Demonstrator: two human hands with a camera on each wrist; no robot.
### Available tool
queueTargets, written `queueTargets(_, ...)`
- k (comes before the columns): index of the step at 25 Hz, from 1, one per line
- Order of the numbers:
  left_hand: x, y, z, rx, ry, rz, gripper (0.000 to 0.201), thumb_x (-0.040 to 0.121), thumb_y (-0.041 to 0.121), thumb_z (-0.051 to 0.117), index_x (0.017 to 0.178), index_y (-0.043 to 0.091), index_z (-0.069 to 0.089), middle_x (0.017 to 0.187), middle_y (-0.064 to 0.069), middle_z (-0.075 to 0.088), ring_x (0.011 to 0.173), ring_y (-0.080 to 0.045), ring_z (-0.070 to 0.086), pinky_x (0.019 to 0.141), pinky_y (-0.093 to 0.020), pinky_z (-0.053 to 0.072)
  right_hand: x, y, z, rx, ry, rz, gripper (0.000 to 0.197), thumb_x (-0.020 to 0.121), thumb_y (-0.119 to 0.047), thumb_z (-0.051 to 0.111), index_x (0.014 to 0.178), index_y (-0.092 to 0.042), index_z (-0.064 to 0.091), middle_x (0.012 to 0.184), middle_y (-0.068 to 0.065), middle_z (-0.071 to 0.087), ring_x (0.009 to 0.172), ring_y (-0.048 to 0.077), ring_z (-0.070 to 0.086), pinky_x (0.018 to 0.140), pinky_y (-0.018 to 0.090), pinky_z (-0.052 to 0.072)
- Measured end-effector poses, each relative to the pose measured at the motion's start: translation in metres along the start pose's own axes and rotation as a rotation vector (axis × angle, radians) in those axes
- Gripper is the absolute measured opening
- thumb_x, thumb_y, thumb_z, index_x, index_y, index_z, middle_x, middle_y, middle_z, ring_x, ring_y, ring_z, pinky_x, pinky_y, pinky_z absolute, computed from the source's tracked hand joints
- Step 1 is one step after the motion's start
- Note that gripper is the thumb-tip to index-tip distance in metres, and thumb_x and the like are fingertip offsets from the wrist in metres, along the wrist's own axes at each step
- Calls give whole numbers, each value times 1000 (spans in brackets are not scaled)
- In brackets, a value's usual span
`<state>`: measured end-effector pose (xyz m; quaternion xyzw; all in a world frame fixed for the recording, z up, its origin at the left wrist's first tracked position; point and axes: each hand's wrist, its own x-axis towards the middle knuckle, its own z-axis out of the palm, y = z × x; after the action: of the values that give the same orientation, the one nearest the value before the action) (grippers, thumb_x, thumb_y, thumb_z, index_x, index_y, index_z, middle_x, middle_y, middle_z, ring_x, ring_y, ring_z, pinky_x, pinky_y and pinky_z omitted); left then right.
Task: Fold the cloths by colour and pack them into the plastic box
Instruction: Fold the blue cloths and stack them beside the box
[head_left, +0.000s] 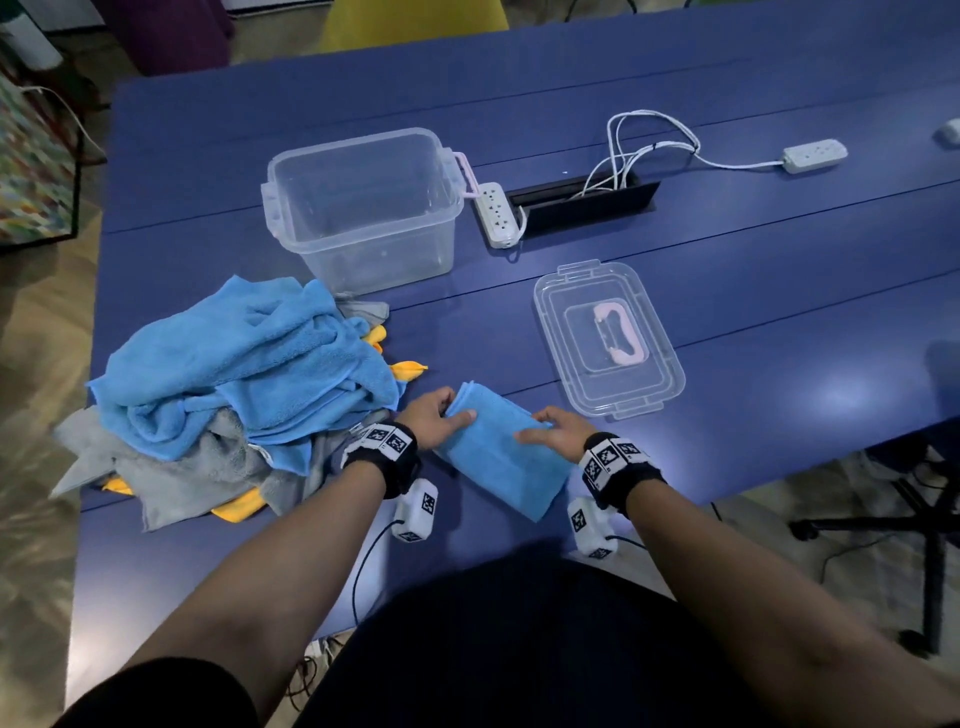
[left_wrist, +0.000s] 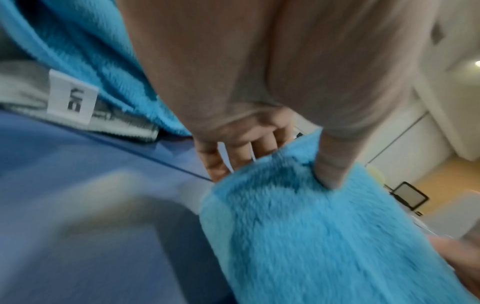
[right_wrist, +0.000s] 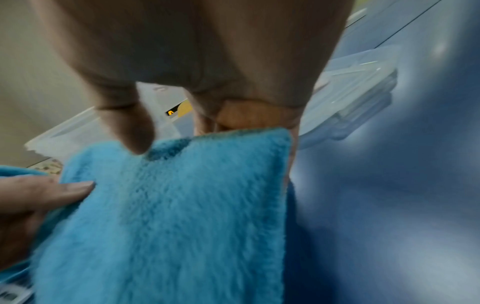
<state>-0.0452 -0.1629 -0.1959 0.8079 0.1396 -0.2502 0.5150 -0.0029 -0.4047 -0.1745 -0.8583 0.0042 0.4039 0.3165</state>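
At the near edge of the blue bench (head_left: 727, 291), a folded blue cloth (head_left: 498, 452) lay as a long narrow strip, angled from upper left to lower right, and both hands were on its far end. The left hand (head_left: 434, 418) had its grip closed on the far left corner, thumb on top and fingers curled under the edge; the left wrist view showed that pinch pretty clearly, thumb (left_wrist: 335, 164) pressed into the fluffy pile with the fingers (left_wrist: 241, 152) tucked beneath. The right hand (head_left: 558, 431) was gripping the far right corner the same way, thumb (right_wrist: 135, 129) on top of the cloth and the other fingers wrapped under the edge, so neither hand was open.

Just left of the hands sat a messy pile of cloths (head_left: 234, 384), mostly blue on top with grey ones (head_left: 176, 478) underneath and bits of yellow cloth (head_left: 239, 512) poking out at the edges. A white tag (left_wrist: 72, 98) showed on one grey cloth in the left wrist view.

The clear plastic box (head_left: 363, 208) stood upright behind the pile with nothing in it, well apart from the folded cloth. Its lid (head_left: 608, 338) lay flat on the bench to the right, pink handle (head_left: 621, 332) up. A white power strip (head_left: 496, 213) sat just beside the box, and a second one (head_left: 815, 155) lay further right, cables trailing into a slot in the bench.
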Motion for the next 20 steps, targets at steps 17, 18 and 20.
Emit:
queueTargets(17, 12, -15, 19, 232, 559, 8, 45, 89, 46, 63, 117, 12, 56, 119, -11, 52, 107, -30, 56, 92, -38, 45, 7, -10, -1, -413, 181, -151, 12, 77, -21, 63, 86, -25, 55, 91, -4, 56, 87, 21, 58, 76, 28, 49)
queueTargets(18, 10, -19, 16, 238, 478, -33, 47, 85, 51, 66, 113, 14, 57, 115, -9, 53, 104, -27, 57, 92, -36, 45, 10, -9, 4, -471, 106, -129, 22, 77, -22, 65, 97, -26, 57, 104, -1, 53, 98, 22, 56, 85, 30, 49)
queueTargets(20, 1, -25, 12, 345, 254, -129, 58, 74, 59, 71, 111, 17, 54, 110, -6, 51, 100, -23, 56, 92, -34, 45, 14, -8, 12, -578, 108, -89, 45, 75, -25, 69, 116, -28, 50, 121, 2, 44, 114, 23, 46, 97, 35, 43)
